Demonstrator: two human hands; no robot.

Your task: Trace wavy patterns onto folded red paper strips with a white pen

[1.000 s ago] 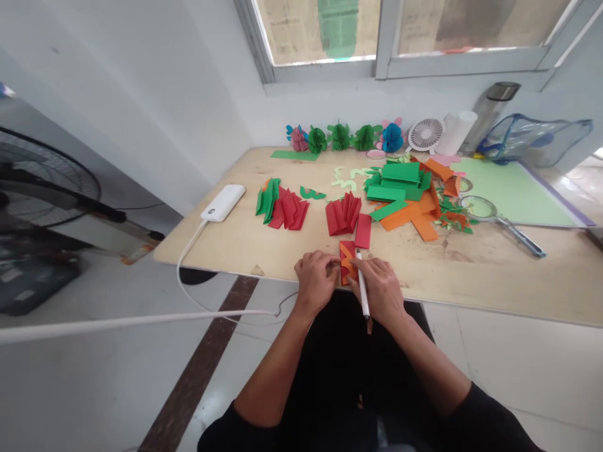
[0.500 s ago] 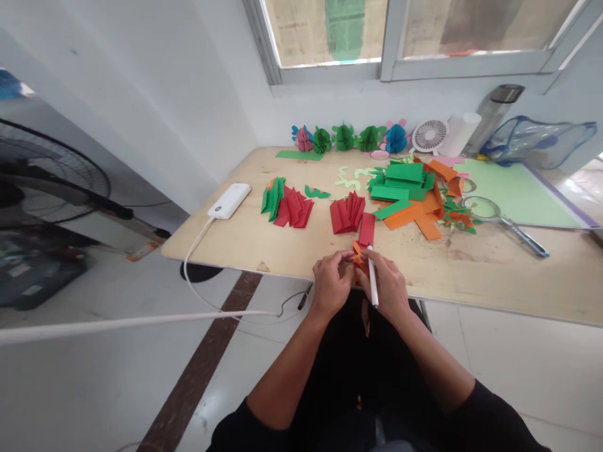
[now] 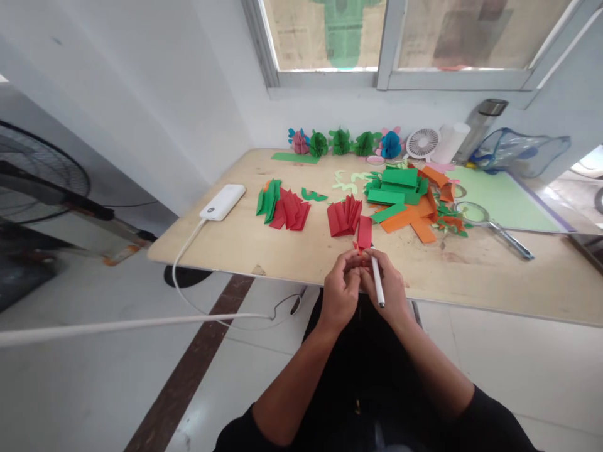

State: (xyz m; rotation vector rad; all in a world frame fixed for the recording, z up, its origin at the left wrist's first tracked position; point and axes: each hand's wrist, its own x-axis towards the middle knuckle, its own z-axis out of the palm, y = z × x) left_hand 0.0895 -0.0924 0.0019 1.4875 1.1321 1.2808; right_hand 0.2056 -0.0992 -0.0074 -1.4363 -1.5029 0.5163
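- left hand (image 3: 342, 289): fingers pinched on some red-orange paper (image 3: 357, 247), mostly hidden between both hands
- right hand (image 3: 390, 284): got a white pen (image 3: 378, 282) tucked in its grip, fingertips at that same paper
- red strip (image 3: 364, 232) just past the fingertips, folded red stack (image 3: 345, 217) beyond the left hand

Craft corner, wooden table (image 3: 276, 251), folded paper (image 3: 345, 218), pen (image 3: 377, 281)

Bare tabletop (image 3: 282, 252) gives passage left of the fingers (image 3: 347, 257); a red slip (image 3: 364, 231) blocks straight ahead.
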